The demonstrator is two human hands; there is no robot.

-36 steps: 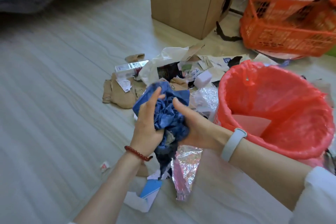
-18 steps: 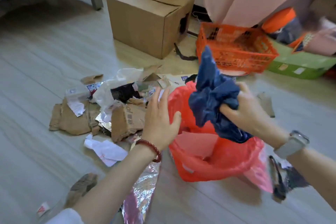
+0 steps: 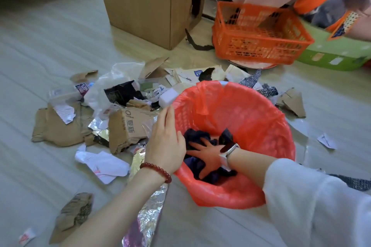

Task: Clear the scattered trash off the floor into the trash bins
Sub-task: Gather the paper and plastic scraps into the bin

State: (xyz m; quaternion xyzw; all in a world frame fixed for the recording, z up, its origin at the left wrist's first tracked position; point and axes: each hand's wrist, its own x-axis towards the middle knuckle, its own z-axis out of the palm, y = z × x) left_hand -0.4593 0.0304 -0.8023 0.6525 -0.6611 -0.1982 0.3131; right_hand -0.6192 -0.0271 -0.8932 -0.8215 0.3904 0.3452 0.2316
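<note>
Since half a second ago, right hand [image 3: 208, 153] is pressing the blue cloth wad [image 3: 197, 163], fingers splayed open directly above it, down inside the red-lined bin [image 3: 261, 124], left hand [image 3: 166, 142] open, bracing its rim.

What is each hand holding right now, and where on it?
Nothing is gripped. The right hand presses flat, fingers spread, on the blue wad inside the bin. The left hand rests open against the bin's rim.

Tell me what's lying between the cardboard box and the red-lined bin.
In the head view, torn paper and cardboard scraps lie on the floor between the cardboard box and the bin.
</note>
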